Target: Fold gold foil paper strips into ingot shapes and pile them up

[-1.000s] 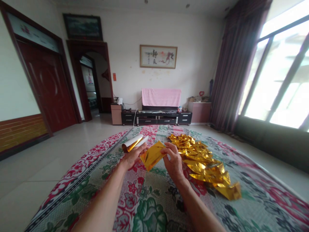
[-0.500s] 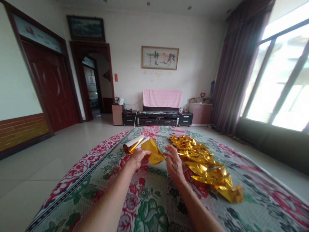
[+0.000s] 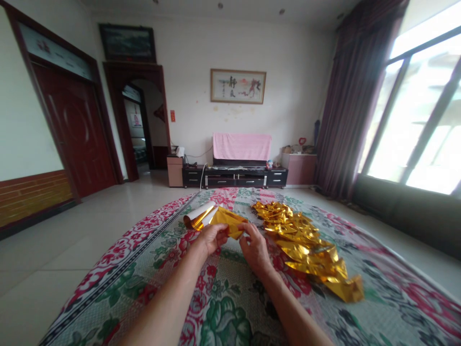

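Observation:
Between my two hands is a piece of gold foil paper [image 3: 226, 219], folded, its near edge turned toward me. My left hand [image 3: 213, 239] pinches its left side between thumb and fingers. At its right corner, the thumb and fingers of my right hand [image 3: 255, 245] close on the foil. Just behind and left of it lie curled sheets of gold foil paper [image 3: 200, 215] with white undersides. To the right of my right hand spreads a long heap of folded gold foil pieces [image 3: 306, 240], overlapping one another.
A flowered cloth [image 3: 223, 317] in red, green and white covers the surface under my hands. Beyond it, against the wall, stands a low black cabinet [image 3: 234, 181] with a pink cloth [image 3: 242, 146] draped above it. A window and purple curtain [image 3: 349, 105] are at the right.
My right hand has moved left and taken hold of the foil's right corner. The foil has tilted flatter between both hands. The heap has not moved.

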Available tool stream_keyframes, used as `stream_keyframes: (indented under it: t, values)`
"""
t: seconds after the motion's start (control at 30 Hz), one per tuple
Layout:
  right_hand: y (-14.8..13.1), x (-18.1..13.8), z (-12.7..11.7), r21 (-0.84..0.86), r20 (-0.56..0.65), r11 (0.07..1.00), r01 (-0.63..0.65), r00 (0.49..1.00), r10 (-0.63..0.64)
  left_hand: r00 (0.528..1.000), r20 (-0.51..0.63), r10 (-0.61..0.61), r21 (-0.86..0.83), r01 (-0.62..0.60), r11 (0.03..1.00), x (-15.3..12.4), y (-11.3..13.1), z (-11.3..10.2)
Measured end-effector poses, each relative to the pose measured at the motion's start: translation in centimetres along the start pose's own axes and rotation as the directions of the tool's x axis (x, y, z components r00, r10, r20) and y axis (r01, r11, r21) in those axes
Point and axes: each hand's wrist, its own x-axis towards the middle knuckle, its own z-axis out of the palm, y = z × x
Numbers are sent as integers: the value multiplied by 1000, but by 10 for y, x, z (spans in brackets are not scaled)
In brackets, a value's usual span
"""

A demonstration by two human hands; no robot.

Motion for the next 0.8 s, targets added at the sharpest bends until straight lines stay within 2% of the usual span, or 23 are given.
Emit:
stream_keyframes:
  t: [0.1, 0.2, 0.43, 0.7, 0.8]
  values:
    - [-2, 2, -4, 23, -51, 999, -24, 998, 25, 996, -15, 93, 19, -93, 996, -3, 3, -4]
    - [-1, 4, -6, 73, -92, 996, -59, 994, 65, 984, 24, 178, -6, -178, 984, -6, 8, -9]
    - [-4, 7, -11, 209, -86, 954, -215, 968, 237, 948, 138, 285, -53, -281, 958, -11, 18, -19]
    - [-7, 7, -15, 158, -68, 979, -125, 988, 137, 944, 105, 313, 101, -323, 941, 1, 11, -26]
    - [-7, 7, -15, 145, -79, 988, -60, 994, 72, 927, 88, 364, 136, -373, 918, 4, 10, -27]
